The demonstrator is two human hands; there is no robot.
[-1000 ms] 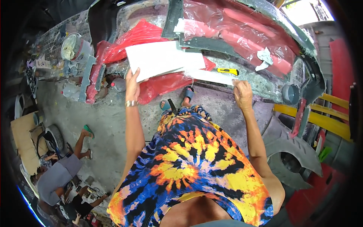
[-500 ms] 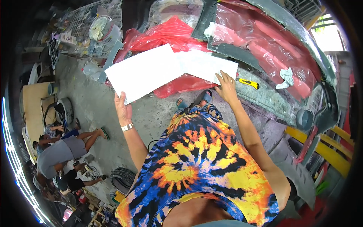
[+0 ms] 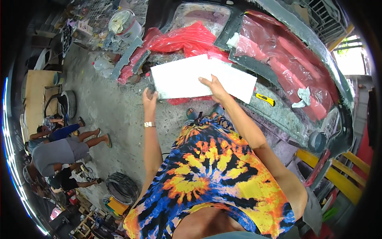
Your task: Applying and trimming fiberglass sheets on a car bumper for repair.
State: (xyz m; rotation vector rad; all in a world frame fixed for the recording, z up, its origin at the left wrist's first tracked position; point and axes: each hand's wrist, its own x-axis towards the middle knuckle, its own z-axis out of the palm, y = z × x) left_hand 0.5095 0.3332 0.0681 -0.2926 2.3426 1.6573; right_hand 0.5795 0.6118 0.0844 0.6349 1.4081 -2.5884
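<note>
Two white sheets lie end to end in front of me, the left sheet (image 3: 179, 81) meeting or overlapping the right sheet (image 3: 236, 81); both are too bright to show detail. My left hand (image 3: 150, 97) is closed at the near left corner of the left sheet, thumb and fingers at its edge. Across the place where the sheets meet, my right hand (image 3: 216, 88) rests with thumb and forefinger apart. A yellow utility knife (image 3: 265, 99) lies just right of the right sheet, on a grey, dusty surface.
Red plastic film (image 3: 187, 38) covers parts beyond the sheets, and more spreads at the right with a crumpled white cloth (image 3: 302, 98) on it. A bucket (image 3: 125, 26) stands far left. People (image 3: 59, 153) crouch on the left, near a loose tyre (image 3: 122, 188).
The left sheet has shifted right and turned more level, my left hand moving with it. My right hand has gone left, from the right sheet's near right part to where the sheets meet.
</note>
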